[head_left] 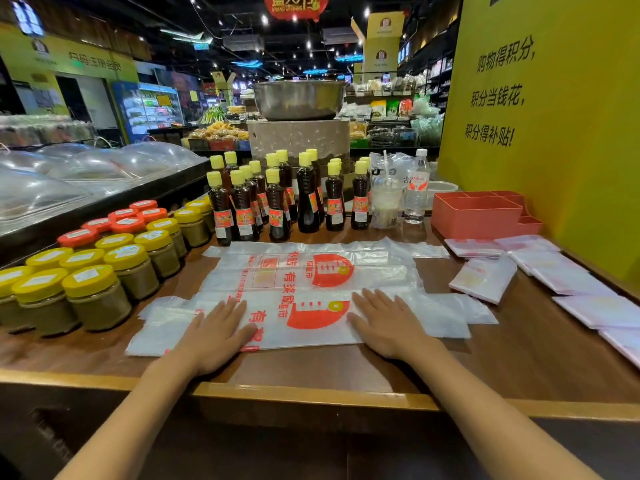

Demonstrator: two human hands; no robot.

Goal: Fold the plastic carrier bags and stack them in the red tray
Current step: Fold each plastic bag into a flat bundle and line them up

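My left hand and right hand press flat, fingers straight, on the near bag at lower centre of the desk; red tray at right.

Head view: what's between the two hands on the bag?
Head view: only the carrier bag itself, its red round logo print, lies between the left hand and the right hand.
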